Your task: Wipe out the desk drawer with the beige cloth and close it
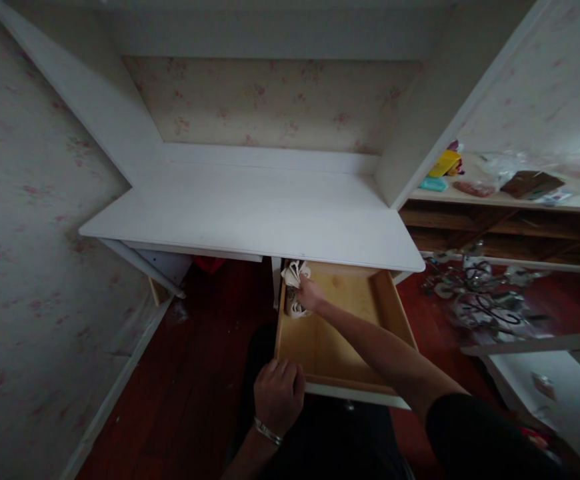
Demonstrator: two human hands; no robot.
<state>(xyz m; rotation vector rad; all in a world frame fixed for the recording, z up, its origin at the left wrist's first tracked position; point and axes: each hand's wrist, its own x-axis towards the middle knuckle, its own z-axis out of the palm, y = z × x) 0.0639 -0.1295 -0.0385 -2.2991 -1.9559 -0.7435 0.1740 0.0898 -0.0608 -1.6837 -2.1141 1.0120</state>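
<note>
A wooden drawer (340, 347) is pulled out from under the right side of the white desk (270, 207). My right hand (311, 295) reaches into its back left corner, fingers closed on a crumpled white cloth (294, 272). Just in front of that hand, a whitish looped bundle (297, 309) lies against the drawer's left side; its kind is too small to make out. My left hand (280, 393), with a bracelet at the wrist, is curled over the front left corner of the drawer. Its fingertips are hidden.
Floral wallpaper (25, 227) flanks the desk on the left. To the right stands a low wooden shelf (470, 220) with plastic bags and a yellow item (445, 163) on top. Metal and glass lamp-like parts (490, 300) lie on the red floor. A white furniture piece (540, 387) sits at lower right.
</note>
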